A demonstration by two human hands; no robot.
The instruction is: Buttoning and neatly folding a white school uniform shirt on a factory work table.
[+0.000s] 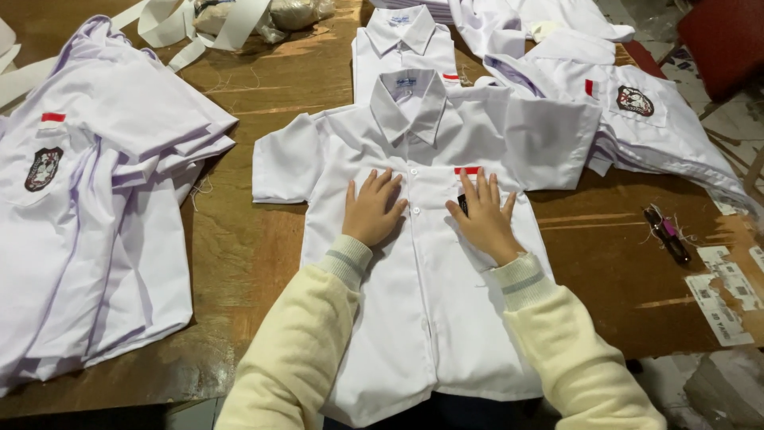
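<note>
A white short-sleeved shirt [430, 318] lies buttoned and front-up on the wooden table [263, 247], collar away from me. My left hand [372, 209] rests flat on its chest left of the button line, fingers spread. My right hand [482, 216] presses flat on the chest pocket, partly covering a dark badge under a small red stripe. Both arms wear cream knit sleeves. Neither hand holds anything.
A stack of white shirts [87, 199] with badges fills the left side. More white shirts [629, 103] pile up at the back right, and one folded shirt [402, 44] lies behind the collar. A small dark tool [667, 235] and paper labels [728, 291] lie at right. White strips [183, 24] sit far back.
</note>
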